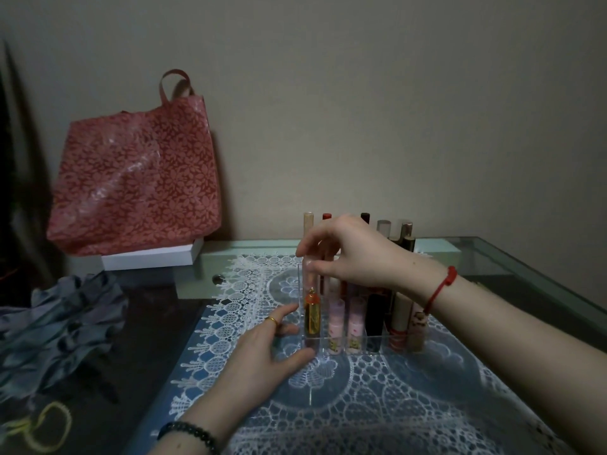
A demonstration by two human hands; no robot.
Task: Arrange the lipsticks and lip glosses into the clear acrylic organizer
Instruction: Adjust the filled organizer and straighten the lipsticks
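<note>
Braced on lace cloth (328, 405) nearest: left hand (262, 349), fingers spread, touching the clear organizer (305, 343). Just beyond, pinched upright under the right hand (348, 254): pale tube (310, 274), behind a gold lipstick (312, 318). Rear tubes partly hidden by knuckles. Far left on the bench: red bag (138, 178).

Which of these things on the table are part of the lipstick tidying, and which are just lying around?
Part of the job: acrylic organizer; clear tube pinched by the right hand; gold lipstick; pink tubes; left hand touching the organizer.

Just lying about: red floral bag; white box; grey cloth; yellow cord; lace cloth.
</note>
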